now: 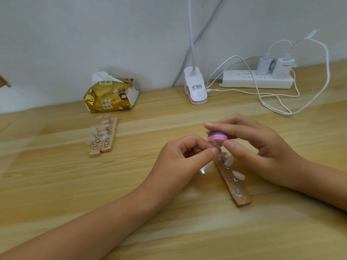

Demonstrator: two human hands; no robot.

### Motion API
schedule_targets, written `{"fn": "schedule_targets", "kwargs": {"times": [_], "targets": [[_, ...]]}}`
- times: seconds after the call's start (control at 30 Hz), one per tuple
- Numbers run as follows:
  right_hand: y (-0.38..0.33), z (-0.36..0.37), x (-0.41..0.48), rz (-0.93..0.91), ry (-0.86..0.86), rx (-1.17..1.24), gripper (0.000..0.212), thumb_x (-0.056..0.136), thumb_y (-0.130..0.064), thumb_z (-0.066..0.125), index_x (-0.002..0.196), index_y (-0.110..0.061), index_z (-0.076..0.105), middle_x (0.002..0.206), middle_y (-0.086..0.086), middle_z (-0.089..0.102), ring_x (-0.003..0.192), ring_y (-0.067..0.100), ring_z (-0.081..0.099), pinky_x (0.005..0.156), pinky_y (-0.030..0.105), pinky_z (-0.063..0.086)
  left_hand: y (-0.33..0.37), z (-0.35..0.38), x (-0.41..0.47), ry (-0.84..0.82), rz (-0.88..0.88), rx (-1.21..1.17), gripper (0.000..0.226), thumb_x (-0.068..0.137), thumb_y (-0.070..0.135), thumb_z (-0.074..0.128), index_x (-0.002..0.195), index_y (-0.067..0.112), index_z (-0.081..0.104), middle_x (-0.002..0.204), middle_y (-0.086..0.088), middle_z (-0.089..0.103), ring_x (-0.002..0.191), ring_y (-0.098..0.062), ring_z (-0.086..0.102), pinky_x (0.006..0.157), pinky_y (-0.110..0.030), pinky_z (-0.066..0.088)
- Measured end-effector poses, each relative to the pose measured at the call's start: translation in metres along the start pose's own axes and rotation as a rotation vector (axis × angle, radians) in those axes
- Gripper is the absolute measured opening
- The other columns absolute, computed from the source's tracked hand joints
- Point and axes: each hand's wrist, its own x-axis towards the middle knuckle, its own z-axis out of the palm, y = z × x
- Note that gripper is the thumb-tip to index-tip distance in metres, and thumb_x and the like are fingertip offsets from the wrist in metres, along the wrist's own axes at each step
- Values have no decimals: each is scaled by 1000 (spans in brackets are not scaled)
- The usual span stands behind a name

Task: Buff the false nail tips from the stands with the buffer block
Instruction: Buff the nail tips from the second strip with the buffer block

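My right hand (261, 151) grips a small buffer block (217, 138) with purple, pink and white layers between thumb and fingers. My left hand (185, 156) pinches a clear false nail tip (217, 146) right under the block, touching it. Below both hands lies a wooden stand (233, 182) with metal pegs; three frosted nail tips (238, 175) sit on its pegs and the nearest peg base is bare. Two more wooden stands (104, 136) full of nail tips lie side by side at the left.
A gold tissue pack (110, 94) sits at the back left. A white clip lamp (195, 85) stands by the wall. A power strip (257, 79) with two chargers and loose white cables (277, 104) occupies the back right of the wooden table (56, 184).
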Motion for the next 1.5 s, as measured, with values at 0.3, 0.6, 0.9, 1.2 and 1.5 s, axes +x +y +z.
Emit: {"fn": "schedule_targets", "kwargs": {"times": [0.3, 0.6, 0.9, 1.2, 1.5], "targets": [[-1, -1, -1, -20, 84, -77, 33, 96, -17, 49, 127, -7, 57, 111, 8, 63, 107, 15, 61, 95, 24, 44, -2, 0, 2, 35, -10, -29, 13, 83, 19, 73, 71, 16, 70, 64, -1, 54, 55, -5, 41, 52, -11, 33], [-1, 0, 1, -4, 77, -24, 29, 97, -16, 50, 124, -10, 59, 113, 7, 64, 106, 17, 61, 93, 21, 46, -1, 0, 1, 25, -11, -13, 12, 85, 19, 71, 76, 12, 70, 65, -1, 54, 54, -6, 40, 51, -13, 34], [1, 1, 1, 74, 66, 51, 25, 99, -20, 53, 121, -12, 61, 111, 1, 67, 105, 15, 63, 93, 24, 46, -1, 0, 0, 14, -4, -13, 11, 86, 20, 70, 81, 11, 72, 65, -2, 54, 55, -5, 40, 52, -12, 34], [-2, 1, 0, 6, 63, -29, 27, 97, -16, 54, 123, -10, 60, 114, 2, 63, 109, 12, 61, 96, 22, 45, -2, 1, 1, 13, -2, -15, 13, 87, 19, 69, 78, 10, 69, 59, 2, 50, 52, -8, 37, 49, -15, 31], [-2, 1, 1, 15, 35, -21, 30, 97, -18, 48, 124, -11, 59, 114, 2, 63, 108, 11, 60, 94, 20, 45, -3, 1, 1, -6, 6, -13, 12, 87, 17, 69, 75, 18, 70, 56, 6, 50, 49, -2, 38, 49, -10, 31]]}}
